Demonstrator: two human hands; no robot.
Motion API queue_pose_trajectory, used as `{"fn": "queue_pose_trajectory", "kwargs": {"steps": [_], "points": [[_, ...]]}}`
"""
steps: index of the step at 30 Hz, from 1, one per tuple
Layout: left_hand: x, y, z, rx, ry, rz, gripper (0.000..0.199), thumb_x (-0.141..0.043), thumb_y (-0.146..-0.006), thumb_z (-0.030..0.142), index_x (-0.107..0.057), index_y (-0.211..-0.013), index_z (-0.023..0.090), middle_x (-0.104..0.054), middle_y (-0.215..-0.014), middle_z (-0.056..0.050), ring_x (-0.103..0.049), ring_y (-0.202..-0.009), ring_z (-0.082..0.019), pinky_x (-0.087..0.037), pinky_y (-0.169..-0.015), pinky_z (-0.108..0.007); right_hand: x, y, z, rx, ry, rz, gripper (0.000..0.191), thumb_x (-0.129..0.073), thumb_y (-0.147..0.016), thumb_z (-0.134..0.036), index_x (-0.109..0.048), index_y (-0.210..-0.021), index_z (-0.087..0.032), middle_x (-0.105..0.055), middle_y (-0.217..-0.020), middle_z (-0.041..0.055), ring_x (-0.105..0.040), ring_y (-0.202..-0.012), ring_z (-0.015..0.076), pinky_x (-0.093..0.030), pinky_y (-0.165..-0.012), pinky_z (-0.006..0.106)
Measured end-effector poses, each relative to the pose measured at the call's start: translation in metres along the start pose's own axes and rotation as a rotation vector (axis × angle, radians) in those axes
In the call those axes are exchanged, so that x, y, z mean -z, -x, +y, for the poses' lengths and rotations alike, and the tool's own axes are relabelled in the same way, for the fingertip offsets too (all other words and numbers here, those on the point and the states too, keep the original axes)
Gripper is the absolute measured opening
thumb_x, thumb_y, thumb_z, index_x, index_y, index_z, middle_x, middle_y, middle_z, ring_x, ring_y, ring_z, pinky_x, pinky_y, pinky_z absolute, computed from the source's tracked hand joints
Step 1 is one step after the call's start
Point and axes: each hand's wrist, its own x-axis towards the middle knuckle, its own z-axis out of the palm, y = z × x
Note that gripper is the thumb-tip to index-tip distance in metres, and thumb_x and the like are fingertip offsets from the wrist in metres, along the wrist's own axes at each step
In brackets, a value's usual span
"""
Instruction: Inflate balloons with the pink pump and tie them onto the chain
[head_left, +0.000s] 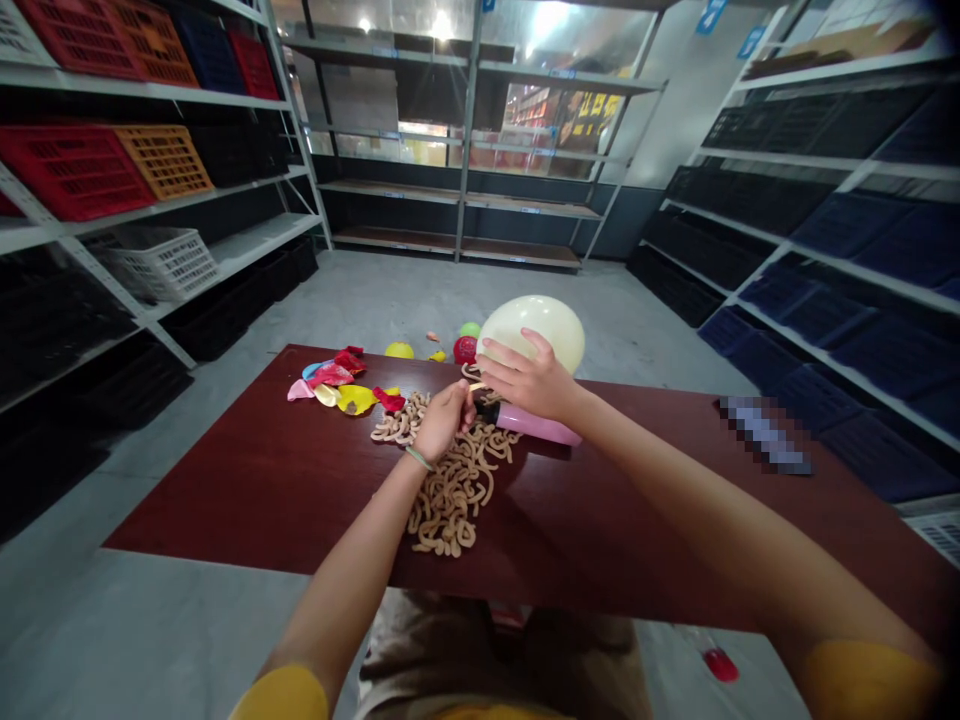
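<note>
A pale yellow inflated balloon (531,335) is held over the far edge of the table. My left hand (445,420) is closed, its fingers pinched on the balloon's narrow neck. Against the balloon's near side lies my right hand (529,375), fingers stretched and apart. Under it, a pink balloon pump (538,424) with a black end lies on the table, partly covered by my right hand and wrist. Below and around my left hand spreads a heap of curled tan pieces (452,495), whose kind I cannot make out.
The dark red table (247,480) carries limp coloured balloons (352,398) at the left and a blurred-out flat object (763,435) at the right. Beyond it, inflated balloons (465,350) sit on the floor. Racks with crates (161,262) line both sides; a metal shelf (525,207) stands behind.
</note>
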Motion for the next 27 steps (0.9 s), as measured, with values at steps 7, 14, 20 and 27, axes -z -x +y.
{"fn": "queue_pose_trajectory", "kwargs": {"steps": [7, 14, 20, 27], "points": [[0.004, 0.002, 0.01, 0.078, 0.154, -0.035, 0.033, -0.068, -0.077, 0.046, -0.059, -0.084, 0.015, -0.062, -0.073, 0.0, -0.043, -0.048, -0.004, -0.03, -0.041, -0.016, 0.014, 0.002, 0.008, 0.014, -0.118, -0.099, 0.039, -0.052, -0.091, -0.014, -0.059, -0.125, -0.03, -0.059, -0.135, -0.0005, -0.041, -0.135, 0.0227, -0.029, -0.11, 0.053], [0.007, 0.001, 0.008, 0.07, -0.04, -0.079, 0.029, -0.071, -0.075, 0.04, -0.061, -0.085, 0.015, -0.067, -0.08, -0.004, -0.046, -0.05, -0.005, -0.035, -0.045, -0.018, 0.029, 0.006, 0.002, -0.081, -0.328, -0.211, 0.057, -0.047, -0.092, -0.011, -0.04, -0.142, -0.037, -0.053, -0.142, -0.0032, -0.042, -0.135, 0.0238, -0.03, -0.111, 0.055], [0.014, -0.005, -0.001, -0.072, -0.029, 0.052, 0.026, -0.07, -0.077, 0.04, -0.06, -0.083, 0.016, -0.065, -0.076, -0.001, -0.047, -0.051, -0.006, -0.037, -0.046, -0.019, 0.034, 0.015, -0.026, -0.195, -0.295, -0.172, 0.062, -0.05, -0.094, -0.017, -0.029, -0.148, -0.038, -0.048, -0.146, -0.0005, -0.039, -0.137, 0.0269, -0.026, -0.112, 0.058], [0.018, -0.013, -0.01, -0.078, -0.024, 0.185, 0.024, -0.068, -0.079, 0.036, -0.057, -0.085, 0.016, -0.065, -0.078, -0.001, -0.047, -0.052, -0.006, -0.038, -0.046, -0.018, 0.027, 0.051, -0.091, -0.002, -0.356, -0.197, 0.022, -0.049, -0.096, -0.017, -0.063, -0.11, -0.025, -0.069, -0.111, 0.0013, -0.054, -0.112, 0.0189, -0.033, -0.103, 0.044]]}}
